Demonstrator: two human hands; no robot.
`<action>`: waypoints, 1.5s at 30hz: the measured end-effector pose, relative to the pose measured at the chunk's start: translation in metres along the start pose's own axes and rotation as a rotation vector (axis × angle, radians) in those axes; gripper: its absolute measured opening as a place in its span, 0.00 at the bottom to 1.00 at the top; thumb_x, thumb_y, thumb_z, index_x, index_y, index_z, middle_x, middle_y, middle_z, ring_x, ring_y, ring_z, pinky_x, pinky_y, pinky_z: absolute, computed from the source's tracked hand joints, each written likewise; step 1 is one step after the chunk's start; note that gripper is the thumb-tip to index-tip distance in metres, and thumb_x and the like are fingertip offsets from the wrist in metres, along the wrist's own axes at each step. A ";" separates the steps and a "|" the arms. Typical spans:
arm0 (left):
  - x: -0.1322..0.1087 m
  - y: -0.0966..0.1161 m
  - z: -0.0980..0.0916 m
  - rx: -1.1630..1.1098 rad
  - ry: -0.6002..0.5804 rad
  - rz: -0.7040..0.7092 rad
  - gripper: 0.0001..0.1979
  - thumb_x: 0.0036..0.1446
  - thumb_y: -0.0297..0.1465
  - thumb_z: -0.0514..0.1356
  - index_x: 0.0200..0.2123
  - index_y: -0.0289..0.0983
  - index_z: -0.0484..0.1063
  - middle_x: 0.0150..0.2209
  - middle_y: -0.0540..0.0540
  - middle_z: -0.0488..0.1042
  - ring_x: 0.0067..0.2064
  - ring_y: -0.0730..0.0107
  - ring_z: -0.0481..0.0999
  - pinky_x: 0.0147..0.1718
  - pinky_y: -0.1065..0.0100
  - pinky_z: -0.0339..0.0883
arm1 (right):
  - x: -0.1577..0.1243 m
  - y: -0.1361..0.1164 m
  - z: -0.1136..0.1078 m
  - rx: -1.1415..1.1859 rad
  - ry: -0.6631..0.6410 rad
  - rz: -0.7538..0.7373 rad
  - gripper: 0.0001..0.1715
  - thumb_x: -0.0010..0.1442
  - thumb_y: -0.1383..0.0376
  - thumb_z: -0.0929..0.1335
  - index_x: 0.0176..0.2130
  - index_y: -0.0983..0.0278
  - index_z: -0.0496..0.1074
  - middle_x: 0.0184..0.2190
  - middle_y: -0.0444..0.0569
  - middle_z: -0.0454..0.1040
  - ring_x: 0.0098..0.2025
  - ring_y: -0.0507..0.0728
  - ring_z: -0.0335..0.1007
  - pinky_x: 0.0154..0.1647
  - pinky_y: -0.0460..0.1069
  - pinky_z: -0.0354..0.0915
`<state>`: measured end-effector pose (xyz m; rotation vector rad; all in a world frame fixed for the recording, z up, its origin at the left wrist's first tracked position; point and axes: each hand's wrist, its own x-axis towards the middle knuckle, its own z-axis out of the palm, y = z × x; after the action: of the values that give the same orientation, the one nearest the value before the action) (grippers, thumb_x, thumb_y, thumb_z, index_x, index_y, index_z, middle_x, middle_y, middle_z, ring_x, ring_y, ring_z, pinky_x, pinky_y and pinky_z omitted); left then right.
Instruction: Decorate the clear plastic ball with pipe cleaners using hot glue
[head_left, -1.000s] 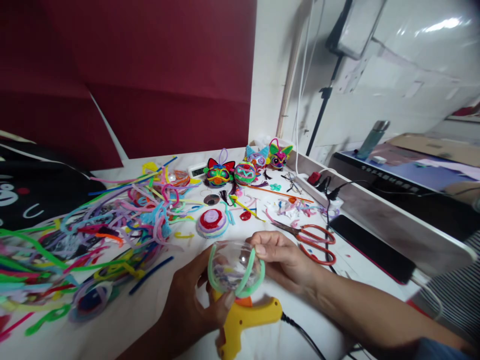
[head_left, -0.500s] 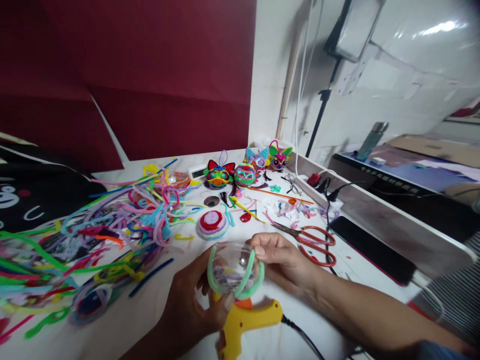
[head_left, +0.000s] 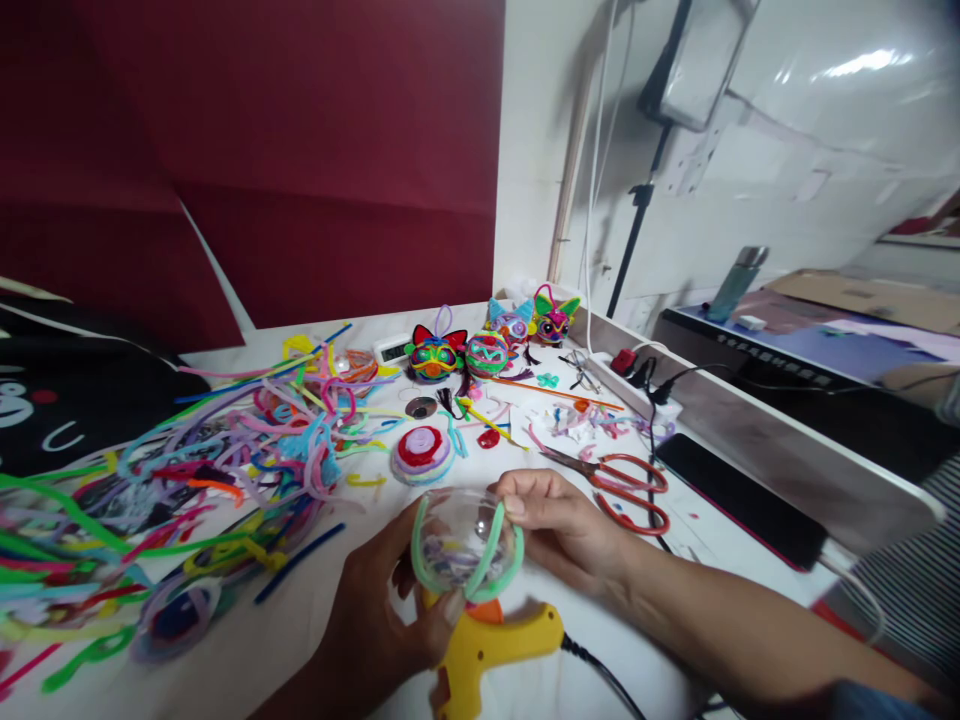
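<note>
Covering the wall: a dark red sheet [head_left: 337,150] spreads over the back left; white wall [head_left: 532,170] shows beside it.
Table: a white top [head_left: 532,690], littered, with a low raised edge [head_left: 795,450] along the right.
Next table: beyond that edge, holding a bottle [head_left: 735,285].
Writing: white characters [head_left: 776,352] on the next table's black side, too small to read.
Heap: coloured fuzzy stems [head_left: 225,440] crowd the left side, close to the left hand.
Black bag: at far left, a bag-like thing [head_left: 97,400] printed with white lines and a red dot.
Left hand: it [head_left: 390,590] curls around the left and underside of the half ball, thumb in front.
Right hand: it [head_left: 559,515] pinches a strip end narrowly at the right rim.
Phone: black [head_left: 739,500], plugged in, at right.
Glue gun: yellow [head_left: 510,640], lying just below the hands, its front partly hidden by them.
Half ball: clear [head_left: 457,530], between both hands near the front, crossed by light green strips [head_left: 489,550].
Scissors: red-handled [head_left: 630,480], beyond the right hand.
Decorated balls: four, at the back, the nearest-left one [head_left: 435,355] red-eared.
Clock: small, white [head_left: 394,350], digits unreadable.
</note>
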<state>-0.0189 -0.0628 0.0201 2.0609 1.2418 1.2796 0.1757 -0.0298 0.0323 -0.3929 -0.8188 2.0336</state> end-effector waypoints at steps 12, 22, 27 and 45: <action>0.001 0.003 -0.001 -0.006 -0.001 0.002 0.23 0.43 0.31 0.60 0.46 0.38 0.71 0.20 0.55 0.69 0.19 0.74 0.66 0.17 0.76 0.64 | 0.001 -0.001 0.000 -0.010 0.037 0.007 0.13 0.44 0.65 0.79 0.26 0.71 0.76 0.20 0.45 0.76 0.21 0.47 0.70 0.27 0.42 0.62; 0.000 0.000 0.001 0.008 0.006 0.027 0.23 0.44 0.29 0.59 0.47 0.38 0.71 0.20 0.55 0.69 0.18 0.73 0.67 0.16 0.75 0.64 | 0.002 0.000 0.000 -0.012 0.041 0.005 0.14 0.44 0.64 0.79 0.25 0.71 0.75 0.19 0.45 0.75 0.21 0.47 0.69 0.27 0.42 0.62; 0.000 -0.001 0.000 0.009 0.009 0.005 0.22 0.44 0.31 0.60 0.46 0.38 0.72 0.20 0.55 0.69 0.18 0.73 0.68 0.17 0.75 0.65 | 0.003 0.001 -0.001 -0.007 0.039 0.003 0.14 0.44 0.64 0.79 0.26 0.71 0.75 0.20 0.45 0.76 0.21 0.47 0.69 0.27 0.42 0.62; 0.003 -0.003 -0.002 -0.108 -0.010 -0.103 0.26 0.44 0.32 0.61 0.50 0.39 0.75 0.25 0.51 0.77 0.21 0.70 0.70 0.19 0.74 0.66 | 0.002 0.005 -0.002 0.056 0.087 0.008 0.14 0.43 0.63 0.80 0.24 0.69 0.76 0.21 0.45 0.77 0.23 0.47 0.70 0.29 0.42 0.65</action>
<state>-0.0213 -0.0585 0.0199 1.9009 1.2304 1.2601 0.1724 -0.0289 0.0276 -0.4505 -0.7069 2.0276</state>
